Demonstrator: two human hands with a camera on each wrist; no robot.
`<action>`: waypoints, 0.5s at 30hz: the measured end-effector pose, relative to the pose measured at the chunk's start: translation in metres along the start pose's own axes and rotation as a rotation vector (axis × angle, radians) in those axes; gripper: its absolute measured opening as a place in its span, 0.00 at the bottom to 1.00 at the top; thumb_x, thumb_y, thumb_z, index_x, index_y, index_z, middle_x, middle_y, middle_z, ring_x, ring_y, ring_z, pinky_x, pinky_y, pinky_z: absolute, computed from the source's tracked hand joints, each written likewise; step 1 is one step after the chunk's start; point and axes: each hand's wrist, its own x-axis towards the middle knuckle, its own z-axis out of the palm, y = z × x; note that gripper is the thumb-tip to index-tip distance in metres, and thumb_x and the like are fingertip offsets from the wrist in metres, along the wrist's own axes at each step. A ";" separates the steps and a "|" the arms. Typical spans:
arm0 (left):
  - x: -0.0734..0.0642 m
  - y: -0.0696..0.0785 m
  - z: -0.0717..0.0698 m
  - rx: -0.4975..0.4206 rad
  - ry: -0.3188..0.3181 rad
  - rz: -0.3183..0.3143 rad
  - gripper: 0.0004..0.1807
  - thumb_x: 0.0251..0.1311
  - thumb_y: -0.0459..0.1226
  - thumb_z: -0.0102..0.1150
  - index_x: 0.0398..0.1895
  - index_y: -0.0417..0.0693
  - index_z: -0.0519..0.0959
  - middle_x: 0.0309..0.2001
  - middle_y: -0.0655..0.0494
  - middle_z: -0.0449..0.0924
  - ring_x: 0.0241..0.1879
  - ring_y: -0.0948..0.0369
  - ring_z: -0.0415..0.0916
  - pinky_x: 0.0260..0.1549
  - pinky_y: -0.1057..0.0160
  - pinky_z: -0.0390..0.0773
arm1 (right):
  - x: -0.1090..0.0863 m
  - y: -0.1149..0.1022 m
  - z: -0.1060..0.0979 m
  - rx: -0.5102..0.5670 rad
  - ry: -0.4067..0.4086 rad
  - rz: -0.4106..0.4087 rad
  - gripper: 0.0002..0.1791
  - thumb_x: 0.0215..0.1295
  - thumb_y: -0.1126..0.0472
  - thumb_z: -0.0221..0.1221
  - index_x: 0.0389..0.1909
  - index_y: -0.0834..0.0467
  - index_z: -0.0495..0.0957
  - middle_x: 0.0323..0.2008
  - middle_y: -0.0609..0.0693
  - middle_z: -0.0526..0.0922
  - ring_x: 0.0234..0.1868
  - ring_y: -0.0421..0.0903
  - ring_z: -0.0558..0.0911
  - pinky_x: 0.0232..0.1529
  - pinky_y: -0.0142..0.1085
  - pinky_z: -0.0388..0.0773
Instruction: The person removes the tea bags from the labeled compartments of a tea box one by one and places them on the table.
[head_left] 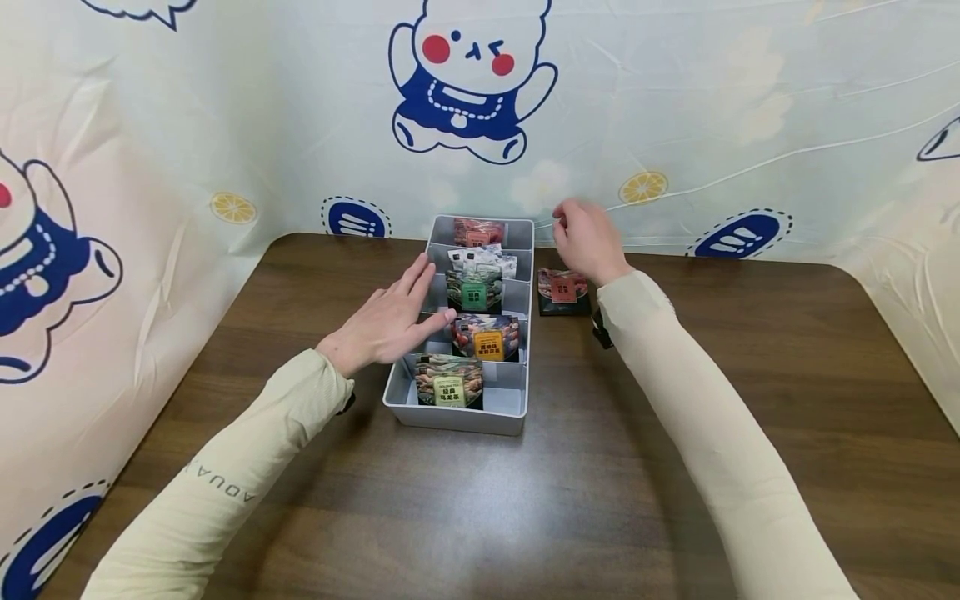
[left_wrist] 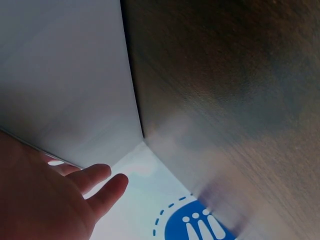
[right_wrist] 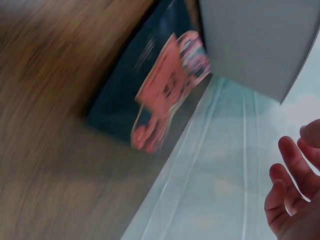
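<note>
A grey divided organizer box stands on the table with tea packets in its compartments. My left hand lies along the box's left rim, fingers straight and thumb stretched over the inside. Past the box's far right corner, my right hand hovers above the table with fingers loosely bent. Nothing shows between those fingers in the right wrist view. Below that hand, a black packet with a red label lies flat on the table, close beside the box's right wall.
From back to front, the box holds a red packet, white-silver sachets, a green-labelled packet, an orange-labelled packet and a yellow-green-labelled packet. A printed curtain hangs behind the wooden table.
</note>
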 end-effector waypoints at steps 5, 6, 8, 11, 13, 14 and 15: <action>-0.001 0.000 0.000 -0.006 0.013 0.009 0.51 0.63 0.71 0.23 0.78 0.48 0.35 0.78 0.55 0.23 0.76 0.46 0.44 0.69 0.36 0.51 | 0.003 -0.013 0.007 0.049 0.000 -0.036 0.17 0.73 0.59 0.47 0.55 0.63 0.75 0.49 0.58 0.81 0.47 0.54 0.79 0.50 0.47 0.76; -0.001 0.000 0.000 -0.007 0.018 0.013 0.51 0.63 0.71 0.24 0.78 0.48 0.35 0.78 0.55 0.23 0.76 0.46 0.44 0.69 0.36 0.51 | 0.004 -0.016 0.008 0.057 -0.008 -0.043 0.17 0.73 0.59 0.47 0.55 0.63 0.75 0.50 0.58 0.81 0.49 0.54 0.78 0.52 0.47 0.76; -0.001 0.000 0.000 -0.006 0.025 0.015 0.51 0.63 0.71 0.24 0.78 0.48 0.36 0.78 0.55 0.23 0.76 0.46 0.44 0.69 0.36 0.52 | 0.005 -0.020 0.011 0.071 -0.029 -0.052 0.17 0.73 0.59 0.48 0.56 0.63 0.74 0.52 0.58 0.80 0.52 0.55 0.77 0.54 0.48 0.74; -0.001 -0.001 0.000 -0.007 0.031 0.015 0.51 0.63 0.71 0.24 0.78 0.47 0.36 0.79 0.55 0.24 0.76 0.46 0.44 0.68 0.35 0.52 | 0.008 -0.027 0.014 0.073 -0.056 -0.061 0.18 0.73 0.58 0.49 0.58 0.61 0.73 0.53 0.58 0.80 0.56 0.55 0.74 0.56 0.49 0.72; -0.001 -0.001 0.000 -0.005 0.028 0.010 0.51 0.63 0.72 0.24 0.78 0.48 0.36 0.78 0.55 0.24 0.76 0.46 0.44 0.68 0.36 0.52 | 0.009 -0.031 0.015 0.071 -0.077 -0.057 0.18 0.73 0.57 0.49 0.59 0.60 0.72 0.53 0.57 0.80 0.56 0.55 0.73 0.56 0.49 0.72; -0.001 0.000 0.000 -0.004 0.027 0.009 0.51 0.62 0.72 0.23 0.78 0.48 0.36 0.78 0.55 0.23 0.76 0.46 0.44 0.68 0.36 0.52 | 0.010 -0.033 0.016 0.070 -0.089 -0.054 0.19 0.73 0.57 0.49 0.59 0.60 0.72 0.52 0.57 0.81 0.55 0.55 0.72 0.56 0.49 0.72; 0.000 0.000 0.000 -0.005 0.028 0.011 0.51 0.62 0.72 0.23 0.78 0.48 0.36 0.78 0.55 0.23 0.76 0.46 0.44 0.68 0.35 0.52 | 0.011 -0.034 0.016 0.068 -0.100 -0.049 0.19 0.73 0.56 0.49 0.59 0.60 0.72 0.52 0.57 0.81 0.54 0.55 0.72 0.55 0.48 0.72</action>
